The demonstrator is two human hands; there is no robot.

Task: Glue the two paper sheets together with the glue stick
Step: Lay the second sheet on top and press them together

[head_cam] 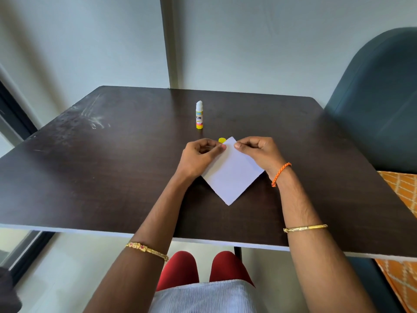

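Note:
A white paper square (232, 172) lies turned like a diamond on the dark table (112, 177); I cannot tell whether it is one sheet or two stacked. My left hand (198, 158) pinches its upper left edge between thumb and forefinger. My right hand (257, 151) pinches the top corner from the right. The glue stick (199, 115) stands upright and uncapped behind the paper, white glue showing at its top. Its yellow cap (222, 140) lies just beyond the paper's top corner, partly hidden.
The table's near edge (203, 241) runs across the lower frame, with my knees below it. A dark teal chair back (379, 105) stands at the right, with an orange patterned cloth (401, 193) beside it. A white wall is behind.

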